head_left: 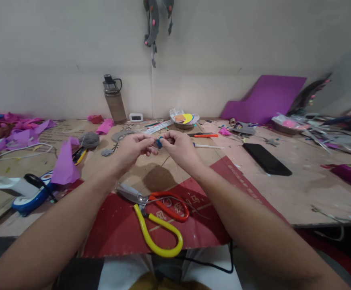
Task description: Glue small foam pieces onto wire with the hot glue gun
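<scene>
Both hands are raised close together over the middle of the table. My right hand (178,150) pinches a small blue piece (160,142), too small for me to name its kind. My left hand (136,150) is beside it with the fingers curled and pressed together; whatever they grip is hard to make out. Just left of my left hand lie a grey crescent shape (121,135) and a small grey star-like piece (106,152). Nearer to me, scissors with one red and one yellow handle (166,251) rest on the red cardboard (109,229).
A bottle (115,105) and a small white clock-like device (136,117) stand by the wall. On the right lies a black phone (267,159). A purple sheet (266,98) leans at the back. Grey yarn (89,139), purple scraps (66,165) and a power strip (33,201) occupy the left.
</scene>
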